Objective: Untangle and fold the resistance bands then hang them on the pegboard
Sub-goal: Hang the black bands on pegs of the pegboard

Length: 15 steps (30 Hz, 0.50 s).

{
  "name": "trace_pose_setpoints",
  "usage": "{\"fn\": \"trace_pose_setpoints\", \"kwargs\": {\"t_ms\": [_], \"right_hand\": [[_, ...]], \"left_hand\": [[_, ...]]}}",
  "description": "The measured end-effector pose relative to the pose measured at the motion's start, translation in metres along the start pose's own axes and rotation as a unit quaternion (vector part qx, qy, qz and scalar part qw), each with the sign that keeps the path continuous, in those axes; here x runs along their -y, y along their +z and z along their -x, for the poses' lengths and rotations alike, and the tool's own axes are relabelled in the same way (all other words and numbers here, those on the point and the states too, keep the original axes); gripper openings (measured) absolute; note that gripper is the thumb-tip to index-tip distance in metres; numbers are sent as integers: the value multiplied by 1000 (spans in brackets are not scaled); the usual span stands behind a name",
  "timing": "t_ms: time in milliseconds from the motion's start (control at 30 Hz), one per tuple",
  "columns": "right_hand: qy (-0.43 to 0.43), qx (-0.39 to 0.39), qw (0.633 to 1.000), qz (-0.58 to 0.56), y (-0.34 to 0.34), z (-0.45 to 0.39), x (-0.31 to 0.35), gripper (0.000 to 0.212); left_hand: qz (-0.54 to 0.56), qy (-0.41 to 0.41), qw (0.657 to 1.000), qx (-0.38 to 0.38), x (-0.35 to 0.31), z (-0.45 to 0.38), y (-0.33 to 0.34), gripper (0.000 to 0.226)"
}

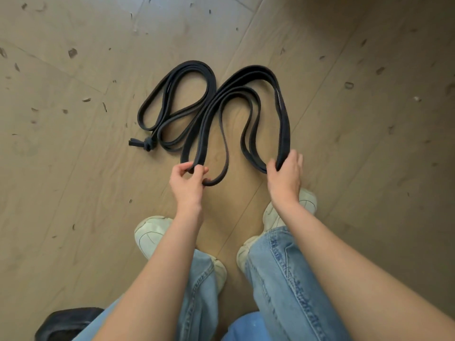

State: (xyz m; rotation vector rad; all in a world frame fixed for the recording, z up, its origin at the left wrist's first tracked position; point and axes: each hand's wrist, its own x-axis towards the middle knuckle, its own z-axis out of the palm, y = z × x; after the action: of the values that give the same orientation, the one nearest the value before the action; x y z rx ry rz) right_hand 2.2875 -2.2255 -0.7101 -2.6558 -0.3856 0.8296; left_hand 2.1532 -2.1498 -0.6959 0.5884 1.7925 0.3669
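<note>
Two hands on the wide band [283, 114], both closed on it. My left hand [188, 183] pinches one bottom bend of that band: thumb and fingertips curled around the doubled strap, palm mostly shut, no flat open fingers. My right hand [285, 175] wraps the other bottom bend, fingers folded over the top of the strap, thumb tucked on the near side. Grip looks firm on both, strap edges stick out above the knuckles.

Between my hands the wide band runs up in an M shape across the wood floor [73, 168], with one loose loop sagging just beside the left hand.

Thinner bands [172, 99] lie beyond and to the left of the left hand, coiled in loops, touching the wide band along its left run. Knot [147, 143] sits at their near-left end, short tails sticking out.

Small pale strip on the wide band's upper right bend, maybe a label, too small to read. No other writing legible.

Pegboard not in frame.
</note>
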Motion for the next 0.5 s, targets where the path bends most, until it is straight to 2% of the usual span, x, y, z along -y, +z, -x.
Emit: {"fn": "trace_pose_setpoints", "kwargs": {"t_ms": [67,133,200,300,400,500], "right_hand": [[-35,-15,999,11,-13,-1,10,18],[-44,-21,999,14,-34,-4,20,18],[-48,-29,998,5,-64,-8,34,17],[-71,-53,996,-19,-126,-7,65,13],[-138,-16,990,0,-203,13,107,10],[-238,79,967,40,-289,47,155,22]], "left_hand": [[-182,99,978,17,-10,2,-4,18],[-307,174,935,44,-28,6,-10,25],[-357,255,897,52,-62,18,-17,25],[-367,368,853,46,-138,49,-28,25],[-424,406,808,51,-226,100,-42,24],[-543,357,757,65,-310,166,-62,25]]}}
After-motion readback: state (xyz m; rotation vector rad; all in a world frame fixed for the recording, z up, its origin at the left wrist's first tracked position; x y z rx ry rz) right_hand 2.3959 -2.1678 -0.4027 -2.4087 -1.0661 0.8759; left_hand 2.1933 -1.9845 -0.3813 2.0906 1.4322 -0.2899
